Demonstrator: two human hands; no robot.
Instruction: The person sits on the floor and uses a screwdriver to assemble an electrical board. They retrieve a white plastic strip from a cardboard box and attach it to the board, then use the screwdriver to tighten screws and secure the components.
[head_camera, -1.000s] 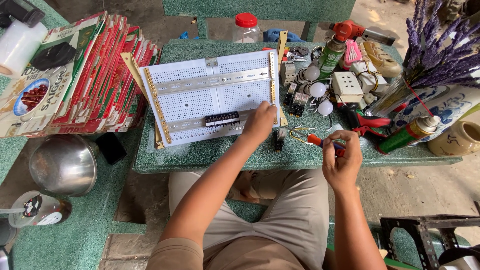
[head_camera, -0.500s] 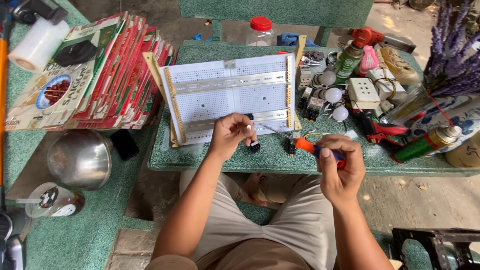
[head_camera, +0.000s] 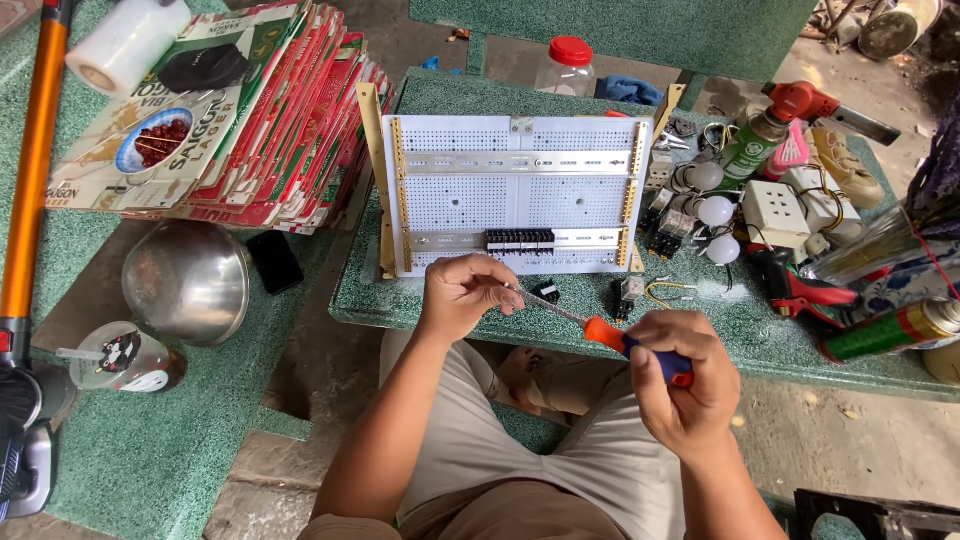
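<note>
A white perforated panel (head_camera: 470, 200) with yellow side rails lies on the green stone table (head_camera: 760, 320), a row of black terminal blocks (head_camera: 519, 239) clipped on its lower rail. My right hand (head_camera: 680, 385) grips the orange and blue handle of a screwdriver (head_camera: 610, 335) in front of the table edge. Its metal shaft points left to my left hand (head_camera: 462, 293), whose fingers are closed around something small at the tip; the piece itself is hidden. A small black part (head_camera: 546, 292) and a relay (head_camera: 627, 294) lie just beyond.
Round bulbs (head_camera: 714, 211), white sockets (head_camera: 775, 212), red pliers (head_camera: 795, 290), spray cans (head_camera: 890, 333) and a torch (head_camera: 815, 103) crowd the table's right side. A stack of flattened cartons (head_camera: 240, 130), a steel bowl (head_camera: 185, 282), a black phone (head_camera: 274, 262) and a plastic cup (head_camera: 125, 357) sit left.
My left hand has drawn back from the panel to the table's front edge. The right hand has brought the screwdriver across so its tip meets the left fingers.
</note>
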